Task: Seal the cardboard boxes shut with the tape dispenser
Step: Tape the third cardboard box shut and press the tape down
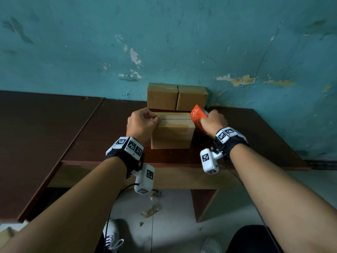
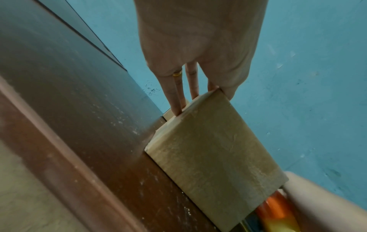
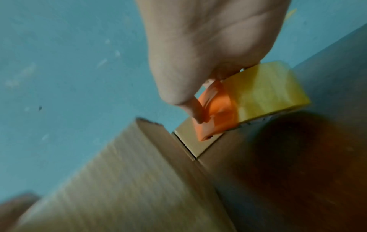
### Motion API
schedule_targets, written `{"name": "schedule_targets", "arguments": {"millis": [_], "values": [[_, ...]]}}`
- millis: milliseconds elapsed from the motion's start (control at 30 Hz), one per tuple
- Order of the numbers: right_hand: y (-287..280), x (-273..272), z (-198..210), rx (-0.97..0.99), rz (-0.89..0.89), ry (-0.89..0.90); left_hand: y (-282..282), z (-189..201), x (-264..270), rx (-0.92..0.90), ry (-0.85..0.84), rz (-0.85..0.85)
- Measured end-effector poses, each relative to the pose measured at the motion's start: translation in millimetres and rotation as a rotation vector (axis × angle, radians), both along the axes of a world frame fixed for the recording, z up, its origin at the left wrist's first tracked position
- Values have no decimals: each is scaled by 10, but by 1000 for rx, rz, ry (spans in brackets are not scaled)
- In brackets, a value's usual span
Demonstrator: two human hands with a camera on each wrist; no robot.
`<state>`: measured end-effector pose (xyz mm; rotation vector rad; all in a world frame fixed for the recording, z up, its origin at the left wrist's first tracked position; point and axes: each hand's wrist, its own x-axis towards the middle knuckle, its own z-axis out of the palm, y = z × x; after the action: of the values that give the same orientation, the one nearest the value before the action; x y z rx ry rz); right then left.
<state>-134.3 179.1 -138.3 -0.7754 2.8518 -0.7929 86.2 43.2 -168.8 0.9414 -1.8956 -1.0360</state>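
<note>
On the dark tabletop (image 1: 102,136), the left hand (image 1: 141,123) steadies the near cardboard box (image 1: 173,133), fingers (image 2: 175,97) on its left top edge. The right hand (image 1: 213,123) grips the orange tape dispenser (image 1: 197,114) at the box's right edge.

The head view looks forward and down from above the bench's (image 1: 91,128) front edge, facing the teal wall (image 1: 182,42). The left wrist view sits close behind the left hand (image 2: 198,47), facing the near box (image 2: 208,149). The right wrist view sits close behind the right hand (image 3: 208,47). All three views share the near box, bench and wall.
</note>
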Motion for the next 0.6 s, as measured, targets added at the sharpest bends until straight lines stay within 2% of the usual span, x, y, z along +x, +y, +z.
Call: {"name": "schedule_targets", "arguments": {"millis": [133,367,467,600], "values": [[48,-140,261,-272,10,-131,-3,-6,-1,12,7,-1],[-8,-44,798,-617,106,-96,30,27,18,16,0,-23],[-54,19,959,-618,305,-248,15,14,16,24,6,-18],[-154,129,1060,-453,500,-366,22,17,12,20,17,-3]]}}
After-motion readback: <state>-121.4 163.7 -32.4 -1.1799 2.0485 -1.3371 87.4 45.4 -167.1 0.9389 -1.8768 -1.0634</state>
